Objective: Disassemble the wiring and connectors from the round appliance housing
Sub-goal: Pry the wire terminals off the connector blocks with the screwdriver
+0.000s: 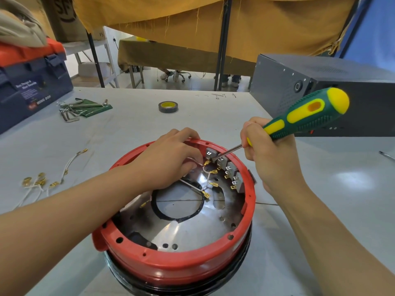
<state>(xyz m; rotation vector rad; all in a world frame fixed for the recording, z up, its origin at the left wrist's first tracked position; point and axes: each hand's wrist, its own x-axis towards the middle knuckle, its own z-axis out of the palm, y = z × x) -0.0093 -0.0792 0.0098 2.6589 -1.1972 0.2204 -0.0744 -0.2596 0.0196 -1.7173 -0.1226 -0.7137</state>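
A round red appliance housing (pixel 171 265) sits upside down on the grey table, its shiny metal plate showing inside. Grey switch blocks (pixel 226 169) with brass terminals line its far right wall. White wires with brass spade connectors (pixel 210 182) fan out from there. My left hand (pixel 168 163) reaches into the housing and pinches a white wire near the far wall. My right hand (pixel 267 152) grips a green and yellow screwdriver (pixel 305 116); its tip touches a terminal at the top switch block.
Loose white wires with brass connectors (pixel 42 182) lie on the table at left. Hex keys on a green board (pixel 83 107) and a tape roll (pixel 168 107) sit farther back. A blue toolbox (pixel 32 82) stands far left, a dark grey metal case (pixel 320 86) at right.
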